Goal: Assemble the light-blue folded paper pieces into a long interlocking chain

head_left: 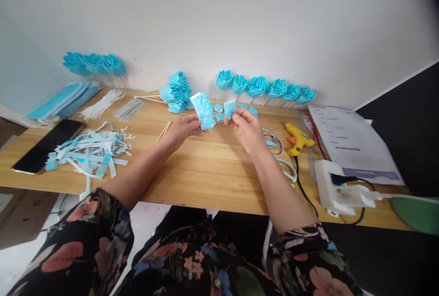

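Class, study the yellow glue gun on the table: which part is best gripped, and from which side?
Probably the handle, approached from the front side of the table. The glue gun lies with its handle and black cord towards the wearer, while its nozzle points away, to the back left. That grip should also leave the orange trigger within reach.
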`<state>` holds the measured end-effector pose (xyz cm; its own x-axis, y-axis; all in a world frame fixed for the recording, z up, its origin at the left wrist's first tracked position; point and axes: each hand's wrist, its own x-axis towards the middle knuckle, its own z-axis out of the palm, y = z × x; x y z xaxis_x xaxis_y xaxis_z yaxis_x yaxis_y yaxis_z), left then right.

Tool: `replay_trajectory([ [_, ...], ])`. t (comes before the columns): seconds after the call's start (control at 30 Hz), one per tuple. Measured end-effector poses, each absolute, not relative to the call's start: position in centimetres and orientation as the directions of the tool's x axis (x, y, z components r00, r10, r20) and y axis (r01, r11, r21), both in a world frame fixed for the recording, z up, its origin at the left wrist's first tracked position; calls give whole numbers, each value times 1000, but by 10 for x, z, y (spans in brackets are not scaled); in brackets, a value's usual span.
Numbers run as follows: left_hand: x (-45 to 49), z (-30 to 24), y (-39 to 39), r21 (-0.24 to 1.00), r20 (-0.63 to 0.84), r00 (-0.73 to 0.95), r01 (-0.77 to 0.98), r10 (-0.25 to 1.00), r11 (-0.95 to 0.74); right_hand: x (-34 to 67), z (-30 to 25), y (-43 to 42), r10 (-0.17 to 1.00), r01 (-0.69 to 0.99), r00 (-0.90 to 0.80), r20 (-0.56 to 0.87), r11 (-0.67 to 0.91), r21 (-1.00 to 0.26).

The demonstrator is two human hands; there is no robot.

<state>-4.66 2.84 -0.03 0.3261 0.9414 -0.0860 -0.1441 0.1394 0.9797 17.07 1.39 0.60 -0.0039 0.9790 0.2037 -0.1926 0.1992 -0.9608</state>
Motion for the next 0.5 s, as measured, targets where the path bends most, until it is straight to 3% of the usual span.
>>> replay_trajectory([
  [0.13,-50,-2,32,979,-44,292,-179,955,100,165,5,6,942,184,-142,305,328,-927],
  [0.23,-50,-2,31,982,-21,285,-172,958,72,163,7,1,910,336,-230,344,406,-850],
  [0.33,-48,-2,30,989,0,303,-138,953,44,162,8,-1,894,403,-270,359,443,-801],
  [0.5,-46,-1,28,997,7,338,-75,941,20,159,6,-1,924,379,-206,324,380,-844],
])
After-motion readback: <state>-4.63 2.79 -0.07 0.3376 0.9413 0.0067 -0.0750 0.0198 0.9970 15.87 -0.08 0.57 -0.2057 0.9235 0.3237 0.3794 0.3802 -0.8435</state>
